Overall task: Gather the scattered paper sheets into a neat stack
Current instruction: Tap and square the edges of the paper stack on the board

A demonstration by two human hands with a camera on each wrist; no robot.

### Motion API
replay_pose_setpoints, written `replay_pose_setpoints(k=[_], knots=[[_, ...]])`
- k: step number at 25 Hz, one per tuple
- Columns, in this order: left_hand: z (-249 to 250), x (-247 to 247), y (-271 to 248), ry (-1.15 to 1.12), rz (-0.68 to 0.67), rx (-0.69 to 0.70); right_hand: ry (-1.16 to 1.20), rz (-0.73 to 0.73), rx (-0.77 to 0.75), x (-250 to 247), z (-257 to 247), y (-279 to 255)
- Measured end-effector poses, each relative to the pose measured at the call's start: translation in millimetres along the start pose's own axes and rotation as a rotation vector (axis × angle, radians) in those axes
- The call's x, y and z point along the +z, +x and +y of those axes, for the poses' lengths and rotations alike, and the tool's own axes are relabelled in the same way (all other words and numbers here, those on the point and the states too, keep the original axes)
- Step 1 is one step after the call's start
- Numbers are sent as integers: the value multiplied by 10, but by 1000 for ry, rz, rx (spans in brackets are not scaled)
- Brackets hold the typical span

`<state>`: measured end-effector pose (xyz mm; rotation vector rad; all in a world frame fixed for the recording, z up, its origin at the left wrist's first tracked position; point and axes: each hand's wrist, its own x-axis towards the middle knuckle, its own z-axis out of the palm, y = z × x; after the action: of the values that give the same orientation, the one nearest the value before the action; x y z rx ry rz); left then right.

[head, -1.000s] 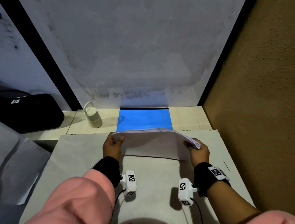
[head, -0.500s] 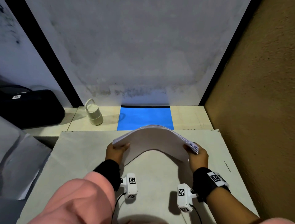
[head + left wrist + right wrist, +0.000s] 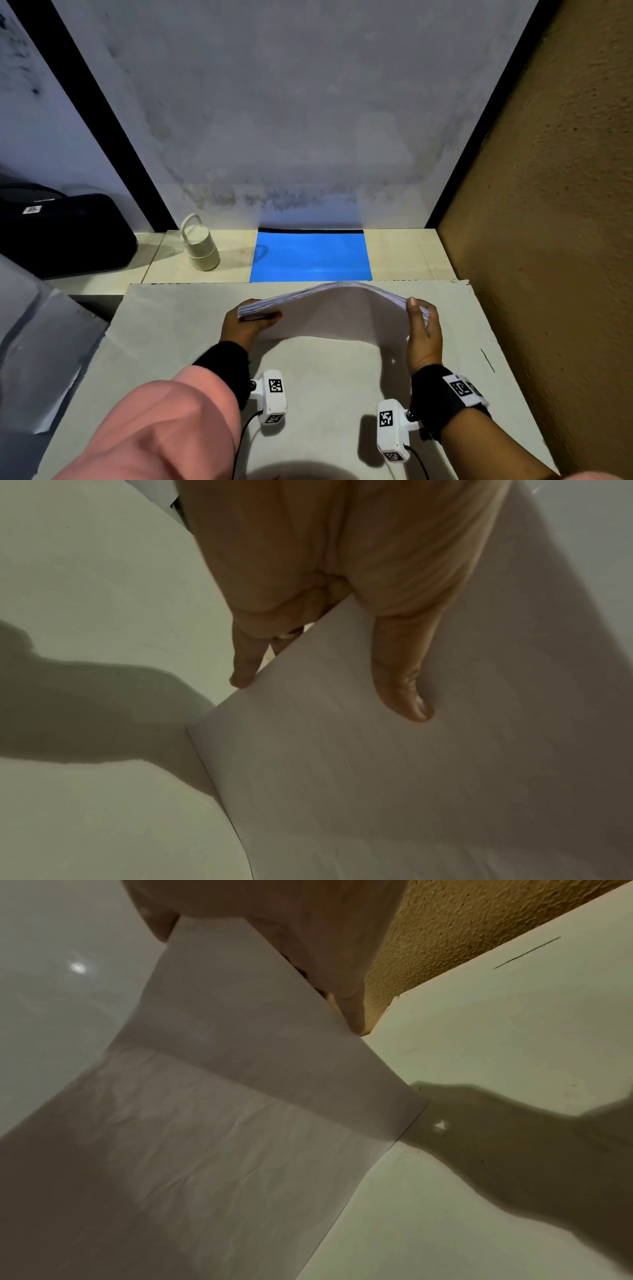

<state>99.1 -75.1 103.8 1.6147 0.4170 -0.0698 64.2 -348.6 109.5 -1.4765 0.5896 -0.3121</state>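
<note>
Paper stack point(image 3: 337, 313) is up off the board point(image 3: 164, 335) and bowed into a clear arch between my two hands, its near edge lifted and its ends pointing down and outward. A second ago the bundle sat flatter, only gently humped; half a second ago the hump had grown, and now the middle rides high, just in front of the blue sheet point(image 3: 310, 255) lying at the back by the wall.

My left hand point(image 3: 245, 325) pinches the left end: in the left wrist view the thumb point(image 3: 402, 674) lies flat on the underside of the paper while the fingers point(image 3: 245, 664) wrap the edge from the other face. My right hand point(image 3: 423, 334) clamps the right end, thumb showing on top in the head view; the right wrist view shows the lowest sheet creased across and hanging a little proud of the rest.

I judge this bending as a loosening move, letting the sheets slide against one another so the edges can be knocked level. The layered edges at both ends look fanned rather than flush, so the stack is gathered but not yet neat. Next I would relax the arch, stand the bundle on an edge and tap it on the board.

Off to the left stand a cream bottle point(image 3: 200, 248) and a black case point(image 3: 65, 233), well apart from the work.
</note>
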Motion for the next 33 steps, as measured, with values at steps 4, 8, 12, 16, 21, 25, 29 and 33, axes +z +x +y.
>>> replay_pose_setpoints(k=[4, 8, 12, 16, 21, 25, 29, 33], knots=[[4, 9, 11, -30, 52, -24, -38, 2, -25, 8, -37, 29], [-38, 1, 53, -38, 60, -49, -66, -13, -27, -16, -11, 63], [-103, -31, 119, -11, 73, -74, -41, -1, 1, -31, -28, 98], [-113, -17, 139, -48, 68, -71, -27, 8, 27, -10, -70, 144], [-100, -2, 158, -38, 50, -47, -32, 30, -19, -27, -16, 195], [-124, -12, 155, -31, 39, -34, -67, -56, -44, -81, -50, 154], [-82, -20, 114, -56, 28, -25, -265, -209, -51, -184, -49, 91], [-107, -29, 126, -53, 38, -31, -368, -303, -80, -174, -106, 131]])
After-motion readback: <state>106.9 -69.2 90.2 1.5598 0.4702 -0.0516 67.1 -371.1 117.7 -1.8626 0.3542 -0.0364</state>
